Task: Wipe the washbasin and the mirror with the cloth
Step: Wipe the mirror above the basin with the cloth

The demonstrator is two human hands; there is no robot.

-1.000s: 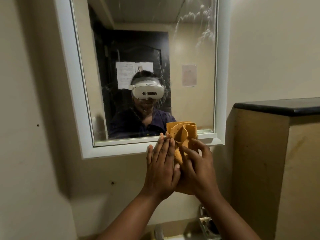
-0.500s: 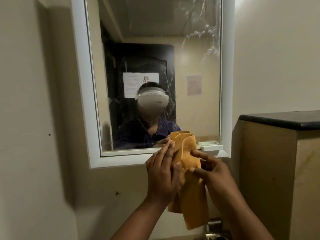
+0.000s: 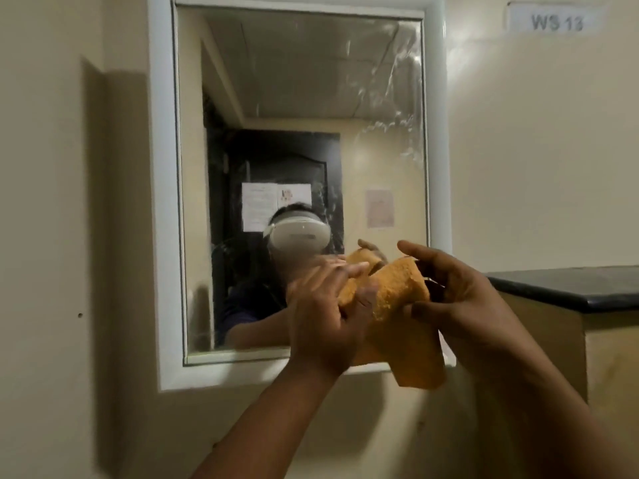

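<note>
left hand (image 3: 321, 326), right hand (image 3: 460, 299), both gripping cloth (image 3: 397, 305)

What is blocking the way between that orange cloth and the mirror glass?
Nothing visible. Both hands, left and right, hold the cloth just in front of the mirror, with only open air between cloth and the streaked glass.

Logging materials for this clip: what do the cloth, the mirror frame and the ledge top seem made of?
Cloth: soft orange fabric, nappy and folding, likely microfibre. Mirror frame: smooth white, rounded corners, plastic or painted wood. Ledge top: black, slightly glossy slab, perhaps polished stone.
</note>
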